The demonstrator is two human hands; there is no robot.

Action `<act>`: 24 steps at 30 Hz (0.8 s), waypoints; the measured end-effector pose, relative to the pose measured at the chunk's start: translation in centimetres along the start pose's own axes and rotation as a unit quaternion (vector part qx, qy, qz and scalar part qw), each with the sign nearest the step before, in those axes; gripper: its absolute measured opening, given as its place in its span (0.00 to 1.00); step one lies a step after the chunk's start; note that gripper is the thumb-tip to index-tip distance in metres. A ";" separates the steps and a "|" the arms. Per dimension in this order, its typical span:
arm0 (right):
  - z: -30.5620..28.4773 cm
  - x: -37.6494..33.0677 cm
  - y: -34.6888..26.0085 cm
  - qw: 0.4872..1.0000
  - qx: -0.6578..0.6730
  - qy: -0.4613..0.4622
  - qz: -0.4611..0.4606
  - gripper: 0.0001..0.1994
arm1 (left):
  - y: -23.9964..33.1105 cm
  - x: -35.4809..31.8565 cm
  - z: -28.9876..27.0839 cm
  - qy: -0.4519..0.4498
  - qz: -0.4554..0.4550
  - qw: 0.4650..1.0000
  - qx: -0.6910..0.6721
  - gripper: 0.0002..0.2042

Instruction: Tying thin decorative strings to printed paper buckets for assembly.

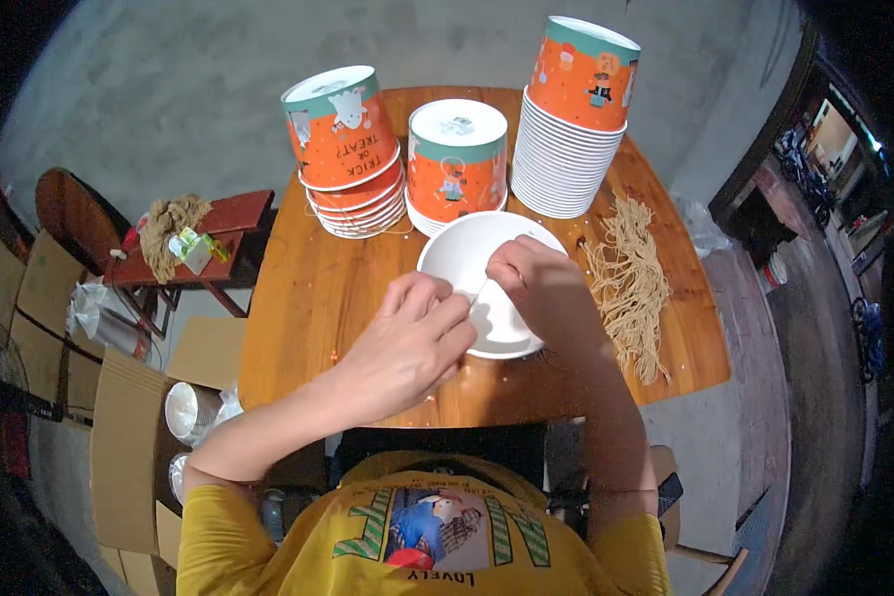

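Both hands, left hand [407, 343] and right hand [538, 286], pinch together over the white paper bowl [457, 253] on the round wooden table [298, 298], printed cup stacks [457, 164] behind it, concrete floor [169, 89] beyond.

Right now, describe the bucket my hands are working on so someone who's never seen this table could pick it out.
Find the round wooden table with three stacks of orange paper buckets along its far edge. Nearer the person, both hands meet over one bucket standing alone. It is the only one showing its plain white inside, mouth facing the camera, beside the loose tan cords.
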State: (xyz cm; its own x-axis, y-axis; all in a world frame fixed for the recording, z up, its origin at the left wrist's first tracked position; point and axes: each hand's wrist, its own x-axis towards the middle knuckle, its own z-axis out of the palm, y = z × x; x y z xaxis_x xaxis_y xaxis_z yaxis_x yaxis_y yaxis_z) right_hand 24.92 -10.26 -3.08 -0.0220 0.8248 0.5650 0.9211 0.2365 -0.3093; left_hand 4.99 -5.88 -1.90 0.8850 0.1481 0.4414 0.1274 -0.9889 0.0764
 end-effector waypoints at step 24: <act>-5.8 -2.9 6.4 0.657 0.688 0.080 0.297 0.11 | -15.4 -2.3 -2.8 -0.089 0.271 0.918 0.276 0.10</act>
State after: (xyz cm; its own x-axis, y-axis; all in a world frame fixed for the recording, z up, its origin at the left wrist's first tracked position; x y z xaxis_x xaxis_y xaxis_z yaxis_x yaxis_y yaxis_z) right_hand 33.09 -14.16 -2.28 0.3247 0.9432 0.0705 -0.4778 0.2279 -0.8484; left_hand -0.25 9.08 -1.59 0.9379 -0.3238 0.1244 -0.1896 -0.7788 -0.5980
